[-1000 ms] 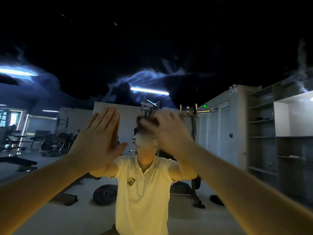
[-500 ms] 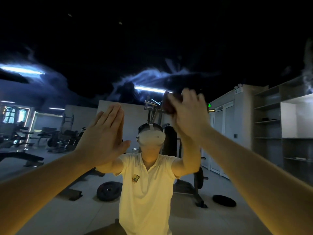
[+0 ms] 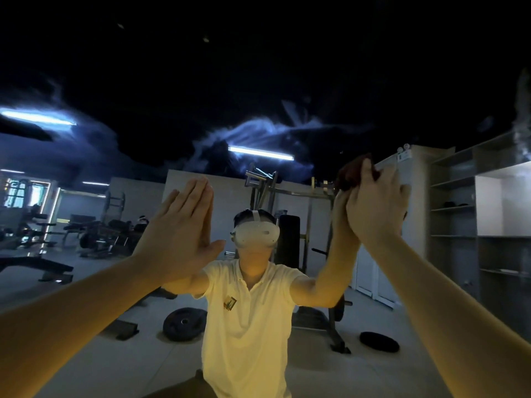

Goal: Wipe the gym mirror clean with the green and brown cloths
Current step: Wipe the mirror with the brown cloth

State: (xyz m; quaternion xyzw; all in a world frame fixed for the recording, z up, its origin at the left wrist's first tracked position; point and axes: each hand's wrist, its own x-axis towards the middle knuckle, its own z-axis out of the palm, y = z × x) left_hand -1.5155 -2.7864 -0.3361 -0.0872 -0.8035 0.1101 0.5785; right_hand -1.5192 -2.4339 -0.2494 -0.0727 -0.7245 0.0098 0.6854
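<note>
The gym mirror (image 3: pixel 287 67) fills the view in front of me and shows my reflection in a pale shirt. Whitish smears (image 3: pixel 267 130) streak the glass around the reflected ceiling lights. My left hand (image 3: pixel 181 234) lies flat against the glass at centre left, fingers straight and together. My right hand (image 3: pixel 376 208) is raised at upper right and holds a bunched brown cloth (image 3: pixel 352 175) against the mirror. The cloth shows only above and to the left of my fingers. No green cloth is in view.
Everything else is reflection: weight benches (image 3: pixel 43 265) at left, a rack machine (image 3: pixel 290 225) behind me, weight plates (image 3: pixel 184 324) on the floor, and open shelving (image 3: pixel 459 225) at right. More smears run down the glass at the far right edge (image 3: pixel 521 124).
My right hand has swept the brown cloth from in front of my reflected face up and to the right across the glass. My left hand has stayed flat on the mirror.
</note>
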